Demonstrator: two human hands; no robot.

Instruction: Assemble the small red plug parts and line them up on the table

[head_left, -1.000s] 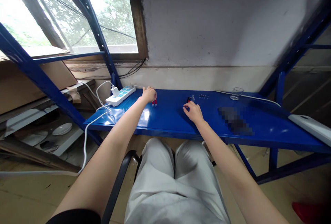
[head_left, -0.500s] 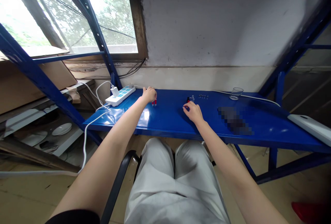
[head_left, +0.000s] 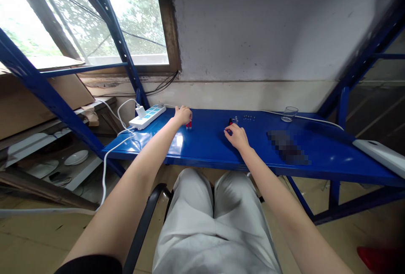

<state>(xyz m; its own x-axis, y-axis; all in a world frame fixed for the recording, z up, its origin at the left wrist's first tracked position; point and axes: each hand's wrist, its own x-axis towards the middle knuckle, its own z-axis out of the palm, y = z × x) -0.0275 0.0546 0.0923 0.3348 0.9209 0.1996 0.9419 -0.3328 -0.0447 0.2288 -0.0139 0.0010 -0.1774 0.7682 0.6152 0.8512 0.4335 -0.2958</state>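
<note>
My left hand [head_left: 182, 115] is over the far left part of the blue table [head_left: 205, 139], its fingers curled down. Right under its fingertips are small red pieces with silvery tips [head_left: 189, 126]; whether the fingers grip them is hidden. My right hand [head_left: 238, 137] rests low over the middle of the table, thumb and fingertips drawn together. Anything in that pinch is too small to make out. Just beyond its knuckles lie a small black and red item [head_left: 230, 121] and a clear, bluish piece [head_left: 235, 120], both partly covered by the hand.
Several tiny metallic bits [head_left: 249, 118] lie in a row behind my right hand. A glass cup [head_left: 289, 114] stands farther right, with a blurred dark object [head_left: 287, 147] before it. A white power strip [head_left: 147, 117] with a plugged-in cable occupies the left end. A white device [head_left: 379, 156] sits far right.
</note>
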